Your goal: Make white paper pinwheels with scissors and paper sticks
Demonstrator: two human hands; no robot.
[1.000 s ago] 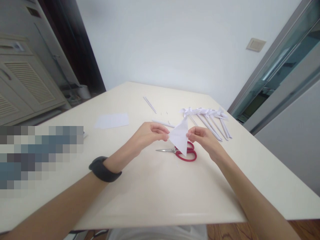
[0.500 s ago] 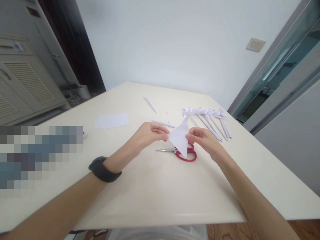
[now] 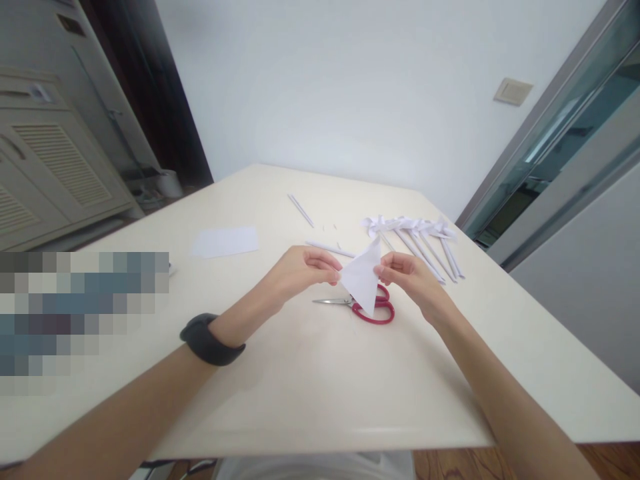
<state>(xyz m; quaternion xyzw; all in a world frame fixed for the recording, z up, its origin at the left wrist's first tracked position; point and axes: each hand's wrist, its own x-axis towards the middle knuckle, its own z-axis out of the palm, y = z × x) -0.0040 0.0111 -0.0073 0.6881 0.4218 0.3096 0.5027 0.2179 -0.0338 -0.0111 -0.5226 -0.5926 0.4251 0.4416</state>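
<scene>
Between my two hands a white piece of paper (image 3: 362, 279), folded to a triangle, is held up over the table. My left hand (image 3: 305, 270) pinches its left corner between thumb and fingers. On the opposite side, my right hand (image 3: 407, 275) grips the edge in the same way. Beneath the paper lie red-handled scissors (image 3: 374, 313), blades pointing left; the paper covers part of them. A rolled white paper stick (image 3: 330, 249) rests just behind my hands.
White paper pinwheels on sticks (image 3: 415, 230) lie at the right back. Two thin paper sticks (image 3: 301, 211) and tiny paper scraps are at the middle back. Flat white paper (image 3: 226, 242) lies to the left. The table's (image 3: 320, 413) front edge is close to me.
Hardly anything differs. The whole view has shifted slightly, and both hands keep their pinch on the folded paper.
</scene>
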